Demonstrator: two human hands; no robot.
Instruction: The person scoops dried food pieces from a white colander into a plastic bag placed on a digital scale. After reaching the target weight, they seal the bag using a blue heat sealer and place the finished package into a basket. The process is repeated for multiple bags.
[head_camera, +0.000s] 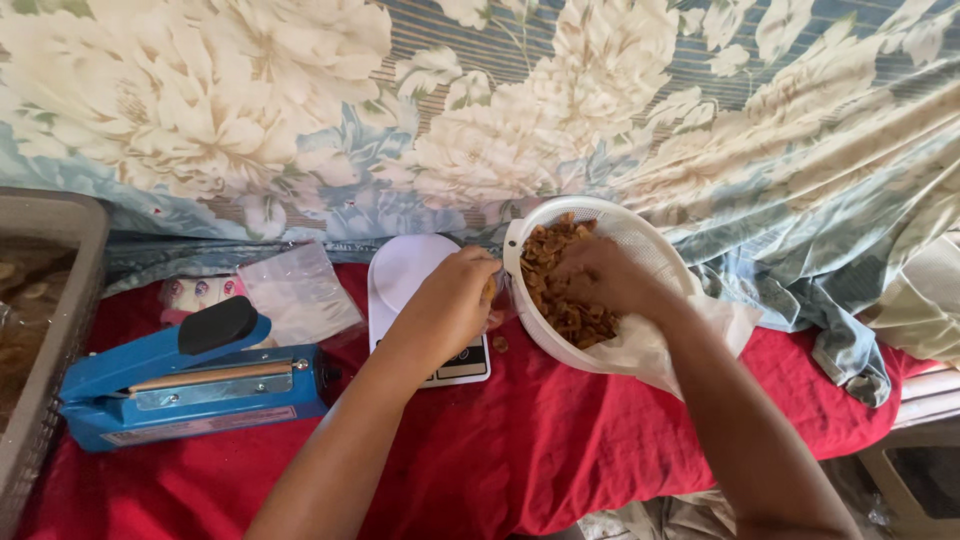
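So, right in the middle of the frame there's a white colander-style basket (655, 250) tipped toward the camera, full of brown fried snack pieces (560, 300), sitting on a red cloth (560, 440) that covers the whole lower half of the picture. The right hand (600, 275) is down inside the basket, fingers curled into the snacks like it's scooping a handful, though I can't tell how much it's actually got since the fingertips are buried. The left hand (455, 295) sits just left of the basket rim, closed around what looks like the mouth of a small clear plastic bag (498, 300), but it's mostly hidden so hard to be sure. That hand hovers over a white kitchen scale (410, 270), which lies flat on the red cloth, touching or nearly touching the basket. One loose snack piece (500, 344) lies on the cloth beside the scale. Over at the lower left is a blue impulse sealer (190, 390) with a black handle knob, and just above it a stack of empty clear bags (300, 290). A grey plastic crate (45, 330) runs down the far left edge. Across the top, a big floral sheet (480, 110) in cream and blue hangs as backdrop.
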